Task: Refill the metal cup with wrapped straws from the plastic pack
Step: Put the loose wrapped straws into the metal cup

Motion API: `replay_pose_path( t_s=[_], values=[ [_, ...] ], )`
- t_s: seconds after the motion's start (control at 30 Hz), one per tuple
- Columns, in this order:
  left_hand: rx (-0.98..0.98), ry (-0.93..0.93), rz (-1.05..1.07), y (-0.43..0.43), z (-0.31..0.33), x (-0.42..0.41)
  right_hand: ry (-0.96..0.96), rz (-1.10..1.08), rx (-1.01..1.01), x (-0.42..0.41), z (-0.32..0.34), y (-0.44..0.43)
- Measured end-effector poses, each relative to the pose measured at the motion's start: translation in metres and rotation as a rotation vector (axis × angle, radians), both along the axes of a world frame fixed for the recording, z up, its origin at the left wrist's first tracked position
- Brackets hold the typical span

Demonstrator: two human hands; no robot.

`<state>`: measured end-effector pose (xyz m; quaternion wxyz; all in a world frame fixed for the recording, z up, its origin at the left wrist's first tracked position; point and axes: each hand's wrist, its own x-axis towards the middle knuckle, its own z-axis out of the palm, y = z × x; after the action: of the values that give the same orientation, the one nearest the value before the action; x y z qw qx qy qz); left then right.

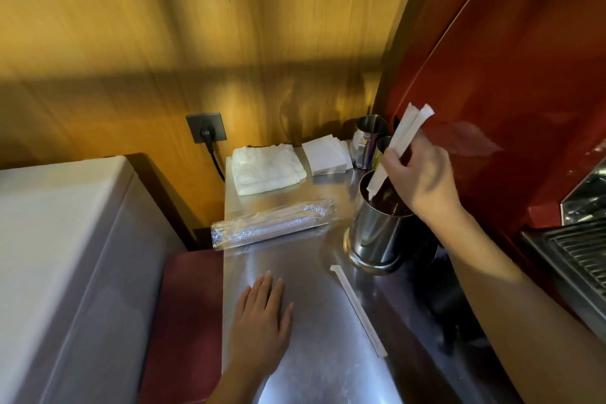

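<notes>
A shiny metal cup [377, 233] stands on the steel counter [314, 354] beside the red machine. My right hand [421, 170] hovers over its mouth, shut on a few white wrapped straws [401, 138] whose lower ends dip into the cup. The clear plastic pack [272, 223] of wrapped straws lies on its side to the left of the cup. One loose wrapped straw [357, 308] lies on the counter in front of the cup. My left hand [260, 321] rests flat on the counter, fingers apart, holding nothing.
A folded white cloth [265, 167] and a stack of paper napkins [326, 156] sit at the back. Two smaller metal cups [369, 138] stand behind the main one. The red espresso machine [508, 92] rises on the right, its drip grate [583, 259] nearby. A white appliance [62, 256] is left.
</notes>
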<state>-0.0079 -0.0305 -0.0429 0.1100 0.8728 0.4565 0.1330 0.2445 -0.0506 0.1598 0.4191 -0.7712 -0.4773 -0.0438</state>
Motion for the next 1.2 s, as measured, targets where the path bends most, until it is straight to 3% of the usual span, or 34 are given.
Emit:
replay_pose_path(
  t_s=[0.13,0.27,0.37,0.57,0.7,0.9,1.2],
  values=[
    [-0.029,0.003,0.009,0.000,0.001,0.000,0.046,0.058,-0.409,0.020,-0.013,0.007],
    [-0.042,-0.002,0.008,0.001,-0.001,-0.001,0.052,0.138,-0.640,0.032,-0.017,0.014],
    [-0.041,-0.003,-0.003,0.002,-0.001,-0.001,0.057,0.127,-0.610,0.035,-0.019,0.014],
    [-0.040,0.002,-0.009,0.001,0.002,0.000,0.043,0.172,-0.305,0.007,-0.012,0.005],
    [-0.015,0.009,-0.008,0.001,0.005,0.001,0.071,0.291,-0.270,-0.021,-0.019,-0.006],
    [0.003,-0.003,-0.019,0.002,0.003,0.000,-0.054,0.309,-0.480,-0.045,-0.083,-0.015],
    [0.013,0.005,-0.023,0.003,0.002,0.000,0.023,0.248,-0.899,-0.041,-0.168,-0.029]
  ],
)
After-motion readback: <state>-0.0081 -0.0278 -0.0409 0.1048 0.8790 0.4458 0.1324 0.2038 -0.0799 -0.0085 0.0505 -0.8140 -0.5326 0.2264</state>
